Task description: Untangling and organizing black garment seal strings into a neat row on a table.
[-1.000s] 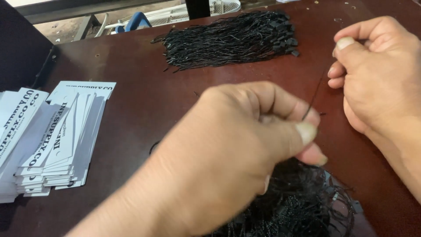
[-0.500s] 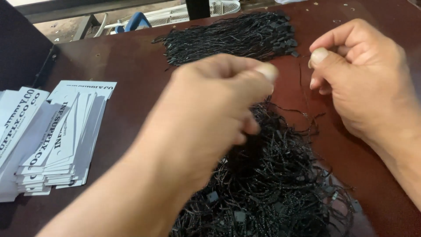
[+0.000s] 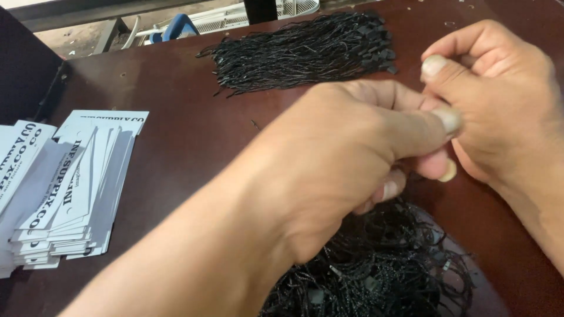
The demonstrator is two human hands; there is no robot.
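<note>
Both hands meet above the tangled strings (image 3: 382, 270) on the desk (image 3: 188, 117): left hand (image 3: 346, 158) and right hand (image 3: 493, 111) each in a narrow pinching grip, though no string shows between them. Best pull one strand slowly so neighbours stay behind.

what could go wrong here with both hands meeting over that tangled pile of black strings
The left hand and right hand pinch together right above the tangled heap, so a dropped string would likely vanish into it. Loose loops may also snag fingers and drag others out. The left forearm might nudge the fanned white tags.
</note>
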